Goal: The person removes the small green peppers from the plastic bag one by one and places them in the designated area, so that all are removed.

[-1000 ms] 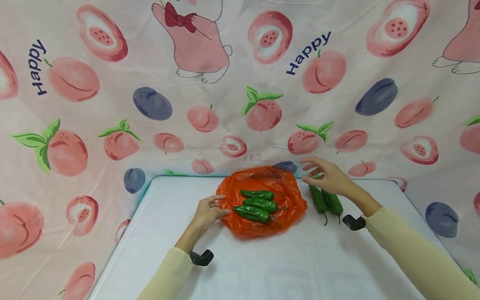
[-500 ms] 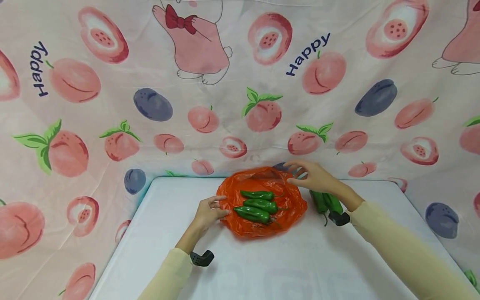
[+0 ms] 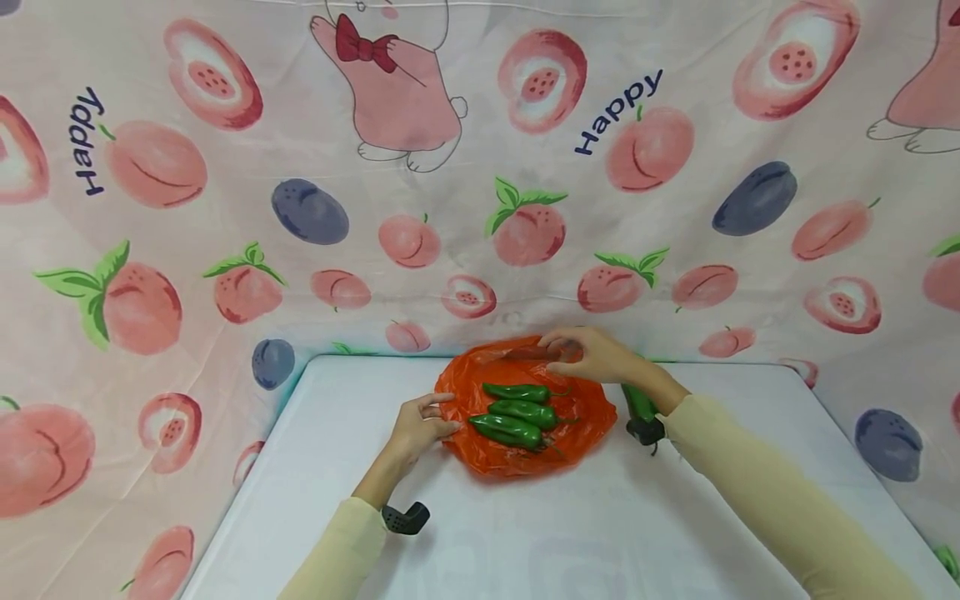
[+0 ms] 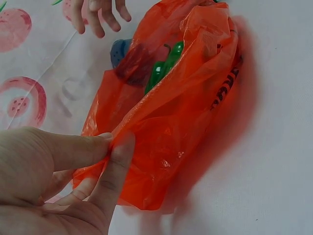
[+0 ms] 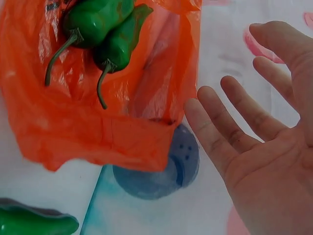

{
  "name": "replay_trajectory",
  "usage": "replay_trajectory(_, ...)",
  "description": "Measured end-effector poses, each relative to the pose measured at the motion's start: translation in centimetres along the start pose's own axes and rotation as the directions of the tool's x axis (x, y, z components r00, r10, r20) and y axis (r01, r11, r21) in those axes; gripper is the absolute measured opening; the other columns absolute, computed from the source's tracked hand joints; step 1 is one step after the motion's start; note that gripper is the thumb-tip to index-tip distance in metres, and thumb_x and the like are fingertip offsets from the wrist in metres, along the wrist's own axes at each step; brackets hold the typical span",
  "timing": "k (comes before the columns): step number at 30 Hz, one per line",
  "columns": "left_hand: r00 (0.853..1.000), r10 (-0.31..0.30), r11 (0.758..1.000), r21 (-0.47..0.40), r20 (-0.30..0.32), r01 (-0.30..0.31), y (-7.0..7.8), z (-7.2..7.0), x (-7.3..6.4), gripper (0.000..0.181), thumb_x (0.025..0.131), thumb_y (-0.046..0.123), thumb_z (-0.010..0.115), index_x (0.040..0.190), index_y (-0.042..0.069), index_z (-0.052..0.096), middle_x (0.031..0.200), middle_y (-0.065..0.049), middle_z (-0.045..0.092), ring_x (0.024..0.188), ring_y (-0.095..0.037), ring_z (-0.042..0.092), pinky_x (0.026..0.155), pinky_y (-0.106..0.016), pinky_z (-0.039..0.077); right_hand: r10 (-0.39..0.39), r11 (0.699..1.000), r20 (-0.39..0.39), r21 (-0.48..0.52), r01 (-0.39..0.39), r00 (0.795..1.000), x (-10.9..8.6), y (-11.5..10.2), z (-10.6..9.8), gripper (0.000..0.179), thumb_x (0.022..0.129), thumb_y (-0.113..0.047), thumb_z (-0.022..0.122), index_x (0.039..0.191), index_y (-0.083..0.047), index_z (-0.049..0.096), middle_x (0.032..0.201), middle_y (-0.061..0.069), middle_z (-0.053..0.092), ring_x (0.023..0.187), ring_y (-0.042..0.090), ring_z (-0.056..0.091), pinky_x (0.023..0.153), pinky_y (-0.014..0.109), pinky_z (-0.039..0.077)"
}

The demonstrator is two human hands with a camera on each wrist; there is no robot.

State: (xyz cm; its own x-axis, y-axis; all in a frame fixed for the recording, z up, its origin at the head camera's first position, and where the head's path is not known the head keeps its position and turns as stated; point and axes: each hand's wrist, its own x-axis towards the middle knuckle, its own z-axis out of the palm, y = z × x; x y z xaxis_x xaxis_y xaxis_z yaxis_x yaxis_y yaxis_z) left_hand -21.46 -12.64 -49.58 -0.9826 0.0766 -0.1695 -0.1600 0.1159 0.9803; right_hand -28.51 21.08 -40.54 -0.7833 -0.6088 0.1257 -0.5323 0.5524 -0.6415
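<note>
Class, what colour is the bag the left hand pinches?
The bag is orange-red, best seen in the left wrist view.

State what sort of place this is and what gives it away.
Probably an indoor tabletop recording set rather than a working kitchen: a fruit-print cloth serves as backdrop to a white table, and a small black device, likely a camera, sits at each wrist.

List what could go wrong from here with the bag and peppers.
1. The left hand pinches the thin orange bag at its edge; a hard tug might tear it or slip free.
2. Three green peppers lie loose in the open bag; tilting it could roll them out.
3. The right forearm reaches across a pepper outside the bag; dropping lower could nudge it.
</note>
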Motion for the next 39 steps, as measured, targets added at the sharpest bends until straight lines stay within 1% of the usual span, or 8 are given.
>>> replay_trajectory(4,1.0,-0.001,1.0,-0.002,0.001,0.001,-0.1,0.0,0.1,0.054,0.083,-0.012,0.077,0.135,-0.006,0.062,0.094,-0.016,0.057,0.07,-0.017,0.064,0.076,-0.048,0.063,-0.016,1.0,0.023,0.003,0.016,1.0,0.8,0.1,0.8,0.035,0.094,-0.017,0.077,0.127,-0.009,0.068,0.122,0.015,0.07,0.106,0.031,0.067,0.093,0.05,0.057)
replay_trajectory(7,1.0,-0.002,1.0,0.001,0.001,0.002,-0.1,0.0,0.0,0.052,0.083,-0.011,0.077,0.134,-0.004,0.063,0.091,-0.014,0.057,0.068,-0.017,0.064,0.074,-0.045,0.063,-0.026,1.0,0.041,-0.001,0.027,0.999,1.3,0.1,1.3,0.034,0.095,-0.018,0.076,0.126,-0.006,0.068,0.122,0.015,0.07,0.103,0.029,0.068,0.092,0.049,0.057)
replay_trajectory(12,1.0,0.006,1.0,-0.017,0.002,-0.006,0.1,0.0,-0.3,0.052,0.083,-0.013,0.077,0.133,-0.005,0.064,0.089,-0.012,0.057,0.067,-0.016,0.065,0.073,-0.041,0.064,0.006,1.0,0.09,0.02,-0.008,0.996,2.1,0.3,2.1,0.032,0.096,-0.022,0.074,0.125,-0.011,0.069,0.124,0.01,0.07,0.108,0.03,0.067,0.096,0.05,0.055)
replay_trajectory(18,1.0,0.007,0.999,-0.044,0.003,-0.007,0.0,0.0,-0.1,0.052,0.083,-0.015,0.075,0.133,-0.006,0.063,0.088,-0.012,0.058,0.068,-0.015,0.066,0.075,-0.044,0.064,0.034,0.999,0.155,0.031,-0.039,0.987,3.0,0.8,3.4,0.03,0.098,-0.022,0.071,0.127,-0.013,0.069,0.131,0.016,0.066,0.107,0.029,0.069,0.095,0.046,0.057)
replay_trajectory(22,1.0,0.007,0.999,-0.051,0.009,-0.006,-0.2,-0.1,0.0,0.052,0.083,-0.015,0.075,0.133,-0.007,0.063,0.088,-0.012,0.058,0.068,-0.015,0.066,0.074,-0.044,0.064,0.038,0.999,0.201,0.028,-0.044,0.979,3.4,1.2,4.1,0.034,0.099,-0.021,0.07,0.131,-0.01,0.067,0.135,0.018,0.064,0.112,0.033,0.067,0.096,0.047,0.056)
replay_trajectory(27,1.0,0.009,0.999,-0.047,0.013,-0.009,-0.3,-0.1,0.0,0.053,0.083,-0.015,0.075,0.134,-0.007,0.062,0.09,-0.013,0.056,0.068,-0.015,0.065,0.073,-0.042,0.064,0.06,0.998,0.253,-0.014,-0.058,0.966,3.9,1.8,4.7,0.041,0.099,-0.021,0.071,0.137,-0.009,0.064,0.139,0.016,0.062,0.119,0.035,0.062,0.098,0.049,0.055)
replay_trajectory(34,1.0,0.009,0.999,-0.041,0.004,-0.008,-0.1,0.0,-0.2,0.053,0.082,-0.015,0.075,0.133,-0.008,0.062,0.093,-0.016,0.054,0.066,-0.014,0.063,0.069,-0.038,0.064,0.069,0.997,0.291,-0.039,-0.06,0.954,4.7,2.6,5.7,0.043,0.099,-0.018,0.07,0.141,-0.009,0.061,0.137,0.014,0.064,0.125,0.034,0.06,0.105,0.051,0.05)
replay_trajectory(39,1.0,0.002,0.999,-0.038,0.002,-0.002,-0.2,0.1,-0.2,0.053,0.082,-0.015,0.075,0.134,-0.007,0.062,0.094,-0.016,0.055,0.067,-0.014,0.065,0.073,-0.045,0.064,0.079,0.996,0.329,-0.055,-0.064,0.941,5.1,3.2,6.1,0.041,0.1,-0.012,0.068,0.141,-0.011,0.061,0.139,0.014,0.062,0.127,0.035,0.058,0.104,0.05,0.052)
